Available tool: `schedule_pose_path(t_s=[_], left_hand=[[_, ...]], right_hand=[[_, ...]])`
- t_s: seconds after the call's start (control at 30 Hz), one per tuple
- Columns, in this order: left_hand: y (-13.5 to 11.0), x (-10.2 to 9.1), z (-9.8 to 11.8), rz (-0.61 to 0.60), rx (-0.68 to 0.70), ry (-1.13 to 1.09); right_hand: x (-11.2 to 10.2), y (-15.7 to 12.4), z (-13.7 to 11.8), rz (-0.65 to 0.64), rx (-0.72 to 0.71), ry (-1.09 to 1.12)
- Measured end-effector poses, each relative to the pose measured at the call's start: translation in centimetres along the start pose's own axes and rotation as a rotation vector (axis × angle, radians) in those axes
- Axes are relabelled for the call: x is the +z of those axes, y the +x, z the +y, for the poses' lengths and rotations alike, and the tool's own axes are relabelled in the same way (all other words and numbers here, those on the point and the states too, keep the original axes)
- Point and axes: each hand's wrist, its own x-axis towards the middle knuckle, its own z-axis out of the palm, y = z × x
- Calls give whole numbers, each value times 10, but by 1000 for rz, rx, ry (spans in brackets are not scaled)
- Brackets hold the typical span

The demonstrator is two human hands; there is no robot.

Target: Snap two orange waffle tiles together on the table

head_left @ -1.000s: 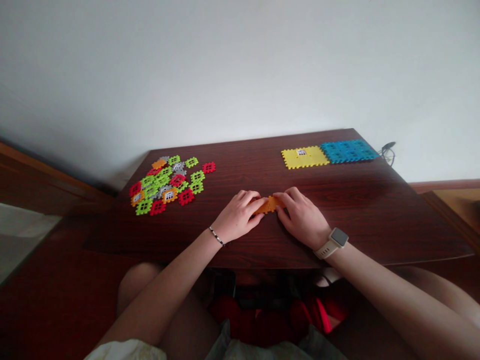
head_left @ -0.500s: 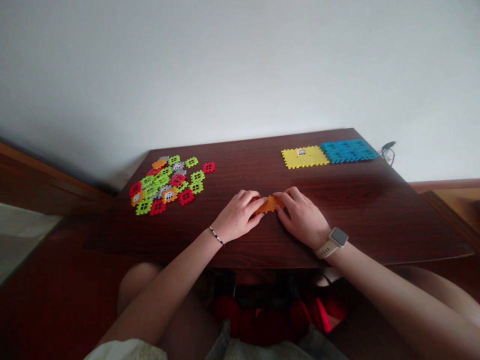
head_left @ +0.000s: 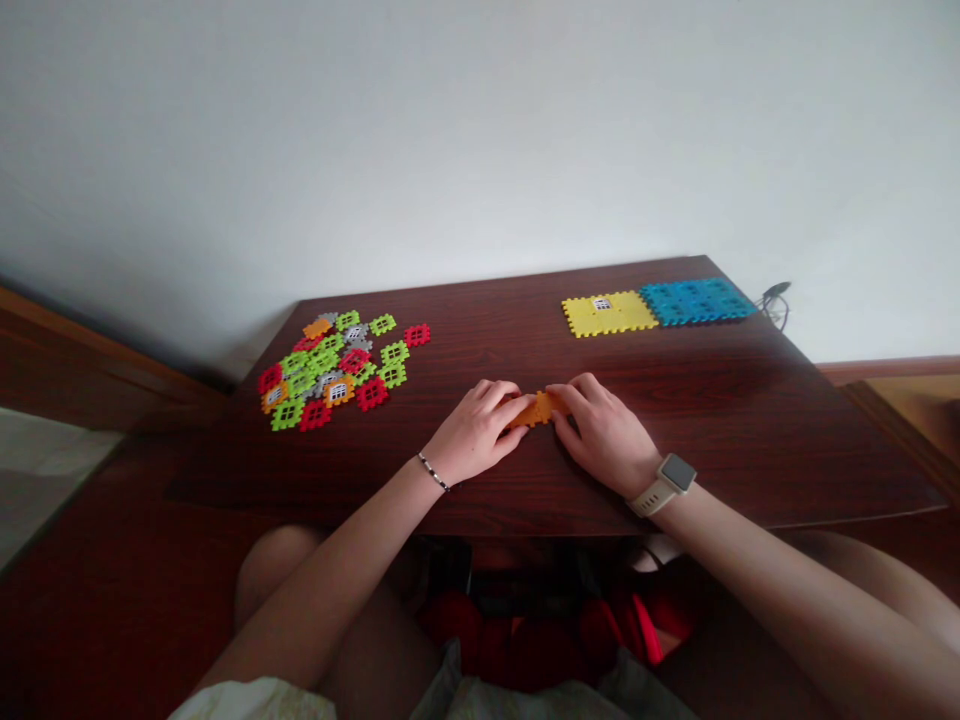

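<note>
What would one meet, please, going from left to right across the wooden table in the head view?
multicoloured pile of plastic interlocking tiles → left hand → orange plastic tile → yellow square plastic tile → blue plastic tile panel → black cable

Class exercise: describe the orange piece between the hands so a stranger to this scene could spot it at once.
On the dark wooden table, between the heap of coloured tiles and the yellow and blue tiles, the hands hold a notched orange piece. It is the only piece held.
</note>
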Motion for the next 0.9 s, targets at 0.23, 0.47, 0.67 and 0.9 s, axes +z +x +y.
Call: schedule_pose_path(t_s=[0.23, 0.47, 0.67, 0.9], left_hand=[[0, -1, 1, 1, 3, 4], [0, -1, 0, 0, -1, 2], [0, 0, 0, 2, 4, 5], [0, 0, 0, 5, 10, 9]], right_hand=[[-1, 0, -1, -1, 4, -12], [-1, 0, -1, -14, 11, -14], [-1, 0, -1, -15, 13, -7], [0, 0, -1, -1, 8, -10]])
